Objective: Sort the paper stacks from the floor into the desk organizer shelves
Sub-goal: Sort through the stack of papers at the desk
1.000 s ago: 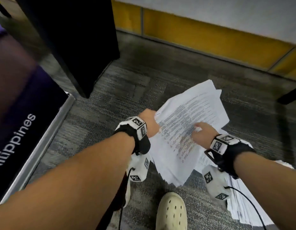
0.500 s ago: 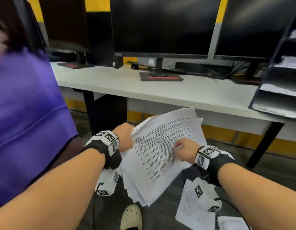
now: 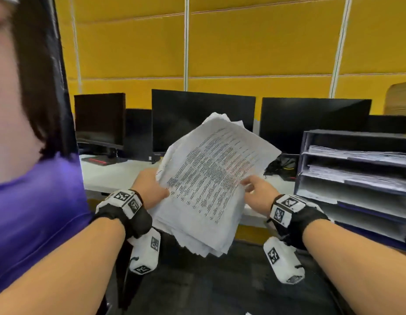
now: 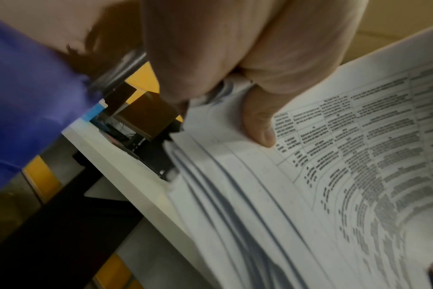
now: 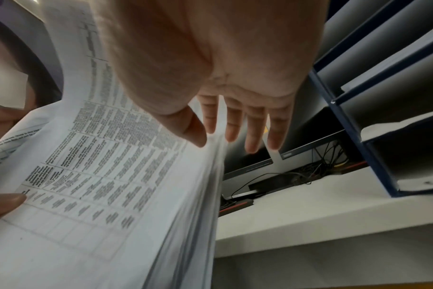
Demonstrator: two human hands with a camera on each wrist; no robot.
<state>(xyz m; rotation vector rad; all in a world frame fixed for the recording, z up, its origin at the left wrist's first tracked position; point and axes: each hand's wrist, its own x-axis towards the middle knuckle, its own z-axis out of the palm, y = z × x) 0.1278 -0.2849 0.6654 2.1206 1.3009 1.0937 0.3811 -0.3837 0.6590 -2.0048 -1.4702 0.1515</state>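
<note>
A thick, loosely fanned stack of printed paper (image 3: 211, 185) is held tilted in the air in front of the desk. My left hand (image 3: 160, 189) grips its left edge, and the thumb (image 4: 260, 125) presses on the top sheet (image 4: 334, 185). At the stack's right edge is my right hand (image 3: 249, 185); its fingers (image 5: 250, 127) are straight and spread, and the thumb lies beside the paper's edge (image 5: 205, 176). The dark blue desk organizer (image 3: 356, 137) stands on the desk at the right, close to my right hand. Papers lie on its upper shelves (image 3: 356, 155). A corner of the organizer (image 5: 354, 133) shows in the right wrist view.
A white desk (image 3: 115, 176) carries three dark monitors (image 3: 202, 119) and cables in front of a yellow wall. A person in a purple shirt (image 3: 33, 212) stands close on my left. Dark carpet (image 3: 209, 287) lies below.
The stack has come up from just above the floor to desk height, and the view rose from the carpet to the desk. My right hand slid from the top sheet to the right edge.
</note>
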